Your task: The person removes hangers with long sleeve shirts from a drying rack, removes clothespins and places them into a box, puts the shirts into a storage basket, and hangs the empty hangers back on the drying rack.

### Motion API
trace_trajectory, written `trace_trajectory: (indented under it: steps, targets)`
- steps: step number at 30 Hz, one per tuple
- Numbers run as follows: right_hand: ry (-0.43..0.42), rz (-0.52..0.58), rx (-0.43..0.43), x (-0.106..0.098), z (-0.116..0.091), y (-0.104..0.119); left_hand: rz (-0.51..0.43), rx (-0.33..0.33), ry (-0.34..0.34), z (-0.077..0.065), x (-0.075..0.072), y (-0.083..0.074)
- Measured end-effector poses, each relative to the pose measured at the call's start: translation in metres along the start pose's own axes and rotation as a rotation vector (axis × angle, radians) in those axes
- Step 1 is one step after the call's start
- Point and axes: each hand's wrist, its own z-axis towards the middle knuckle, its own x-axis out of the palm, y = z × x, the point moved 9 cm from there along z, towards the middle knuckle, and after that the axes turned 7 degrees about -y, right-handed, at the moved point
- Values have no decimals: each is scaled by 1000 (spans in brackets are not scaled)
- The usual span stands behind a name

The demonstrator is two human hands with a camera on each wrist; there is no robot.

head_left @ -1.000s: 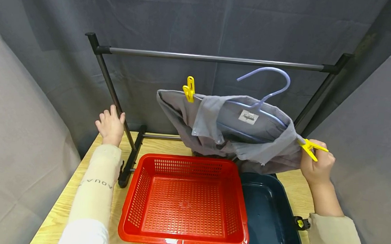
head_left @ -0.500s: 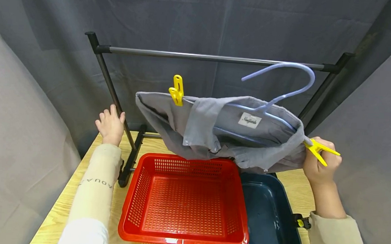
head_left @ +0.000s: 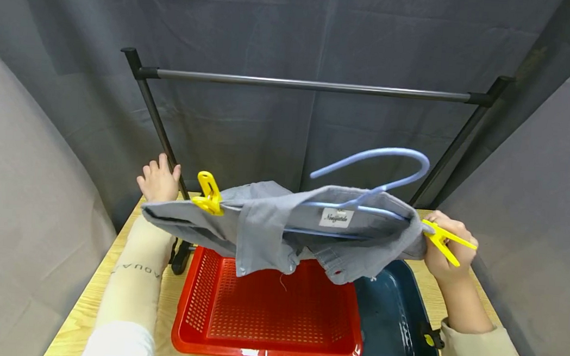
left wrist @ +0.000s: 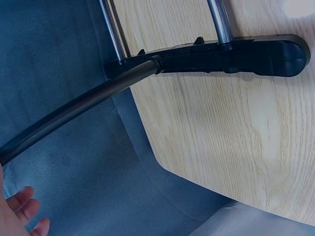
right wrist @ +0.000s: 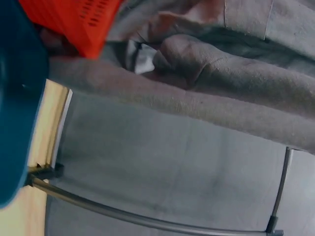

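Grey trousers (head_left: 262, 236) hang across the middle of the head view on a light-blue hanger (head_left: 389, 151), waistband up, a white label inside. One yellow clothes peg (head_left: 208, 192) clips the left end and another yellow peg (head_left: 440, 241) the right end. My right hand (head_left: 449, 250) grips the waistband's right end, right by that peg. In the right wrist view the trousers (right wrist: 221, 110) fill the upper part and no fingers show. My left hand (head_left: 159, 180) rests against the rack's left post (head_left: 153, 118), its fingers extended; fingertips (left wrist: 29, 209) show in the left wrist view.
Behind the trousers stands a clothes rack with a grey top bar (head_left: 310, 85), above the hanger hook. A red perforated basket (head_left: 265, 353) lies under the trousers, partly covered. Right of it is a dark blue tub (head_left: 385, 336). Both rest on a wooden table (head_left: 81, 307).
The trousers and hanger have come down in view and swung leftward, with the hook dropping well below the top bar. My right hand moved down with them; the left hand stayed put.
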Motion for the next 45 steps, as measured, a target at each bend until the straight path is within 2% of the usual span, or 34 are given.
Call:
trace_trajectory:
  steps: [3, 9, 11, 15, 20, 27, 33, 37, 45]
  targets:
    - [51, 32, 17, 5, -11, 1, 15, 18, 14, 0, 0, 0]
    - [127, -13, 65, 8, -42, 1, -3, 36, 27, -4, -6, -2]
    - [143, -50, 98, 6, -56, -1, -5, 37, 27, -5, -7, -3]
    - [166, -194, 150, -3, -84, -5, -9, 32, 32, -7, -11, -6]
    - [195, -309, 270, -9, -113, -9, -17, 30, 32, -8, -11, -6]
    - [204, -436, 475, -1, -129, -2, -40, 31, 57, -5, -6, -3]
    - [203, -486, 574, -4, -147, -6, -40, 27, 49, -7, -9, -4]
    - [210, -521, 597, -9, -157, -9, -33, 34, 35, -9, -10, -6]
    - [249, -562, 591, -17, -169, -13, -38, 33, 41, -10, -10, -7]
